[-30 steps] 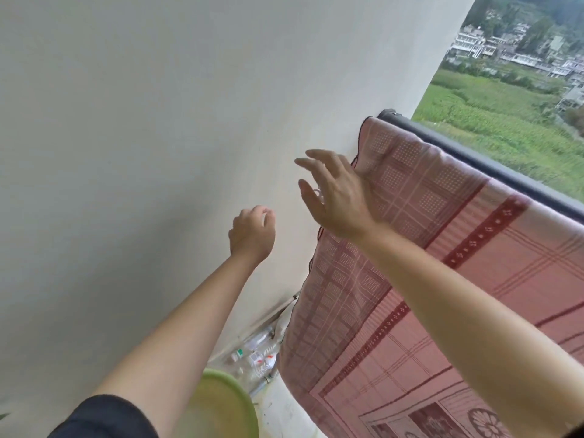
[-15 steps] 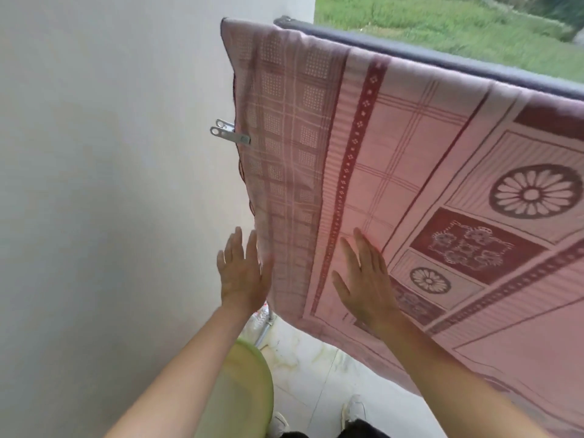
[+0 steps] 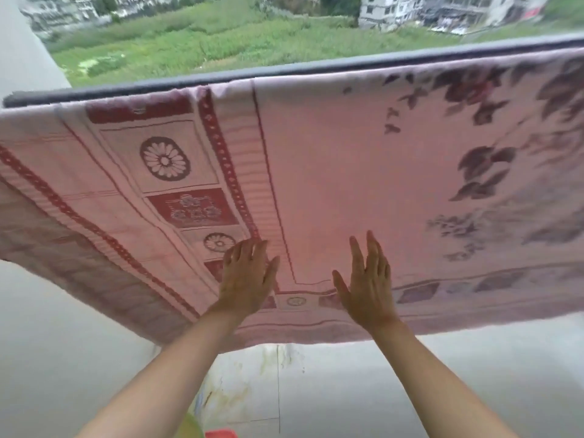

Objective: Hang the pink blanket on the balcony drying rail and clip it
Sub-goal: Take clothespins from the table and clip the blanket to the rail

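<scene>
- Blanket (image 3: pixel 347 172): pink, woven, draped over the rail (image 3: pixel 221 75) and hanging on the near side of it, with the lower hem well below the rail. It has dark red borders, rosette panels towards the rail's left end and a faded leaf print towards its right end.
- Handling, judged: the cloth is soft and limp and gives under a palm. It looks thick enough to be fairly heavy, and more so if damp. It is not fragile, and the weave should give clips a good bite. The best hold is a pinch at the hem or side edges. Clips belong at the fold on top of the rail. No clip is in view.
- Rail: a dark, smooth, rounded bar, probably slippery under cloth.
- Left hand (image 3: pixel 245 279): spread flat against the blanket well below the rail, grasping nothing.
- Right hand (image 3: pixel 366 286): also released, fingers straight and laid on the cloth beside the left, apart from it.
- Floor (image 3: pixel 347 390): pale, stained tile, beneath the rail.
- Field (image 3: pixel 221 42): green, beyond the rail.
</scene>
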